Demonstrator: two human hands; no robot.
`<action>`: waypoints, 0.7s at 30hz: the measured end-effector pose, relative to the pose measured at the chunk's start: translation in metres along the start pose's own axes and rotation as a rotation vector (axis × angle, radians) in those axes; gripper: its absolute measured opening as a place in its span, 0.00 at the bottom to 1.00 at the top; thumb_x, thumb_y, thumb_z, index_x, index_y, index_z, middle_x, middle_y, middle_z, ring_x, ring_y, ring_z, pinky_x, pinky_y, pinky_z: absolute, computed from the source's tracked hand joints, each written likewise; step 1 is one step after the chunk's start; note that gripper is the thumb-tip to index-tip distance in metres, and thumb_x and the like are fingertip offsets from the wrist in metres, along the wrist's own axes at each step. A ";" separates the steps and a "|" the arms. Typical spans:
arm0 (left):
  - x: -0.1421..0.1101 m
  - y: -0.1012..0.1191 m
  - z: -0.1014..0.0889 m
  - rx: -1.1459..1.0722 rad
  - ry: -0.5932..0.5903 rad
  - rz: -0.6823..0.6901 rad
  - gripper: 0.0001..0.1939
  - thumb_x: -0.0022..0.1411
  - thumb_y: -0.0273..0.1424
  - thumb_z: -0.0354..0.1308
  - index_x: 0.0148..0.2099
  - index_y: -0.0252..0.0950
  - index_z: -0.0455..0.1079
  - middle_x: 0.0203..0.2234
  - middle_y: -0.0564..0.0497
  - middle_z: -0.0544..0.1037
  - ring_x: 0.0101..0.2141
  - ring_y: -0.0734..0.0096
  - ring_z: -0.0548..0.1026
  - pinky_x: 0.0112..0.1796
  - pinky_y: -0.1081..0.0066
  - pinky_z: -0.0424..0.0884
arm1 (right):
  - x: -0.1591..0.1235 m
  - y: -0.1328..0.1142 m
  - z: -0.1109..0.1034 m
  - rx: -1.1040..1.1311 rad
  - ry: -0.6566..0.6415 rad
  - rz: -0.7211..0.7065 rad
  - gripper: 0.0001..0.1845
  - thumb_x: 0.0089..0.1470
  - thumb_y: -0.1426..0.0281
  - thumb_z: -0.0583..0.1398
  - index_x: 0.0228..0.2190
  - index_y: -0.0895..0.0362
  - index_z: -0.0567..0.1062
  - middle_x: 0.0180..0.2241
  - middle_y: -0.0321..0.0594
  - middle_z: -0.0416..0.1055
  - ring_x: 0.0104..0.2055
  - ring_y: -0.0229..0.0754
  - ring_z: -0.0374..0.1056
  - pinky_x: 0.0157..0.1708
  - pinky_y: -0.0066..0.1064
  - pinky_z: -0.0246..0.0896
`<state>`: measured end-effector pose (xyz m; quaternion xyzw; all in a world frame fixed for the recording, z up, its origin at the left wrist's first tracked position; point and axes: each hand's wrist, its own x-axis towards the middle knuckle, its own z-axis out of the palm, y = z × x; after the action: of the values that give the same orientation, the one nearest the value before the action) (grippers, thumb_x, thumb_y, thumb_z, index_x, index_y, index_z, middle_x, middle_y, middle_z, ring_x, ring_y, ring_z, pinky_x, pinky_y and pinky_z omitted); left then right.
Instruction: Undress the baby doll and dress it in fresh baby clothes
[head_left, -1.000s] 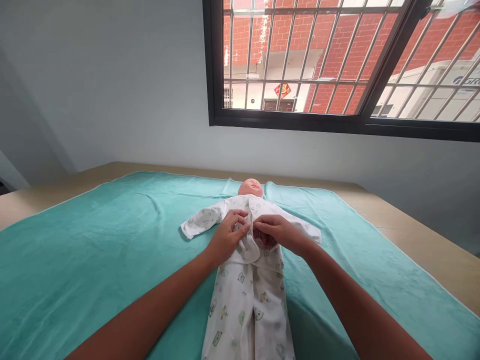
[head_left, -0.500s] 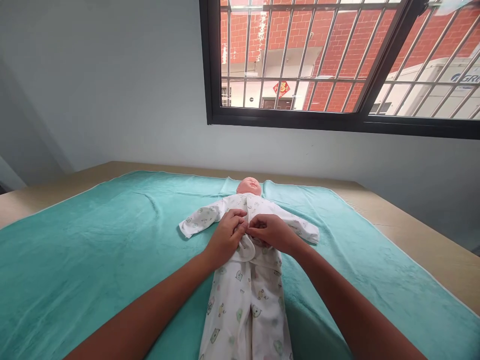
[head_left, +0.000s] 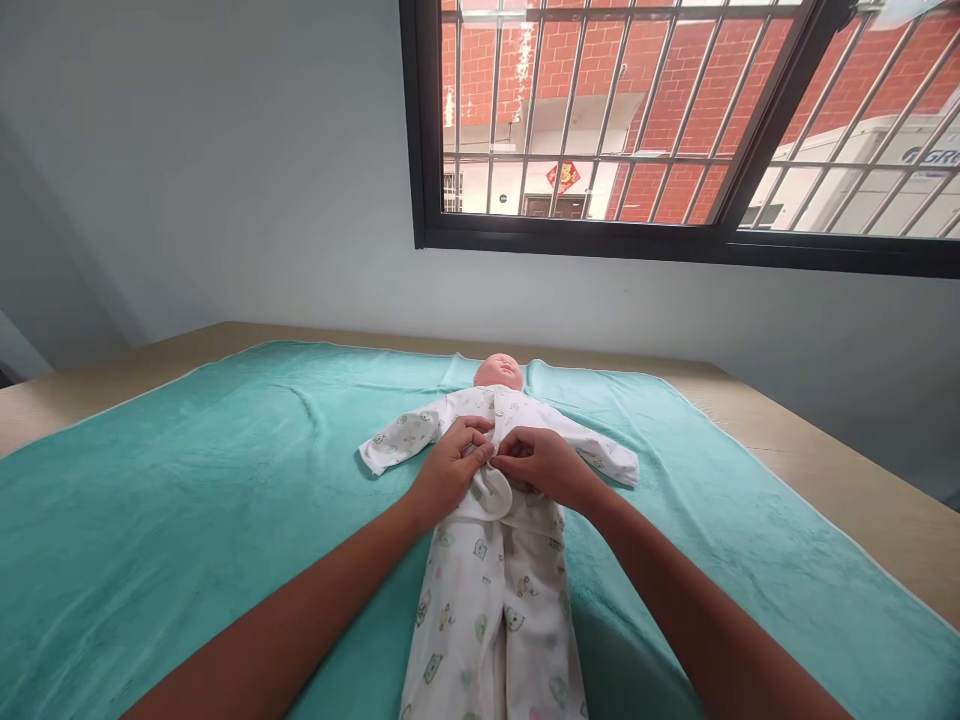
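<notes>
A baby doll [head_left: 498,372] lies on its back, head at the far end, dressed in a white printed top [head_left: 409,440] with both sleeves spread out. White printed trousers [head_left: 480,610] cover its legs and run toward me. Over the doll's belly, my left hand [head_left: 450,468] pinches the front edge of the top. My right hand [head_left: 541,462] meets it from the other side, thumb and fingertips closed on the same front opening. Below the hands a rounded corner of the top hangs folded over. Any fastener between the fingertips is too small to make out.
A turquoise blanket [head_left: 225,480] lies under the doll, on a wooden table [head_left: 847,440]. Behind the table stands a pale wall [head_left: 300,200] with a dark-framed, barred window [head_left: 570,235].
My left hand has shifted slightly left and its thumb has drawn back a little from the right fingertips. My right hand stays almost in place.
</notes>
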<state>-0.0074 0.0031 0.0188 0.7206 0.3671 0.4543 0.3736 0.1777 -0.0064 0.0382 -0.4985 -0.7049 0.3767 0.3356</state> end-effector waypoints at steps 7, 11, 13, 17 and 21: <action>0.001 0.002 -0.002 -0.099 -0.020 -0.049 0.14 0.67 0.38 0.52 0.33 0.36 0.72 0.53 0.48 0.68 0.54 0.62 0.67 0.53 0.66 0.61 | 0.001 0.000 0.001 0.053 -0.017 -0.001 0.13 0.51 0.58 0.63 0.28 0.55 0.69 0.18 0.30 0.67 0.19 0.32 0.58 0.18 0.25 0.50; 0.000 0.002 -0.003 -0.168 -0.041 -0.080 0.14 0.66 0.39 0.53 0.34 0.36 0.72 0.55 0.48 0.67 0.54 0.60 0.68 0.53 0.65 0.62 | 0.002 0.002 0.001 0.113 -0.023 -0.011 0.15 0.51 0.57 0.64 0.29 0.55 0.69 0.18 0.29 0.66 0.19 0.32 0.57 0.18 0.25 0.49; 0.000 0.002 -0.004 -0.210 -0.049 -0.097 0.14 0.65 0.40 0.54 0.33 0.35 0.72 0.55 0.47 0.67 0.54 0.59 0.67 0.53 0.64 0.62 | 0.002 0.003 -0.002 0.151 -0.046 0.000 0.16 0.51 0.56 0.64 0.29 0.56 0.69 0.18 0.29 0.65 0.19 0.32 0.56 0.18 0.25 0.48; 0.001 0.003 -0.004 -0.203 -0.047 -0.102 0.15 0.64 0.41 0.56 0.32 0.36 0.72 0.54 0.48 0.68 0.55 0.58 0.67 0.54 0.63 0.61 | 0.002 0.002 -0.008 0.229 -0.166 0.009 0.18 0.51 0.54 0.64 0.31 0.56 0.69 0.21 0.30 0.66 0.20 0.32 0.58 0.18 0.25 0.51; 0.000 0.003 -0.004 -0.155 -0.046 -0.080 0.15 0.64 0.41 0.56 0.32 0.37 0.73 0.54 0.49 0.69 0.54 0.59 0.68 0.55 0.64 0.60 | 0.002 0.001 -0.009 0.223 -0.174 0.023 0.20 0.53 0.52 0.62 0.31 0.56 0.69 0.21 0.30 0.65 0.21 0.32 0.58 0.19 0.25 0.51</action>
<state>-0.0106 0.0026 0.0227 0.6845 0.3504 0.4494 0.4546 0.1852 -0.0030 0.0421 -0.4315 -0.6794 0.4984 0.3222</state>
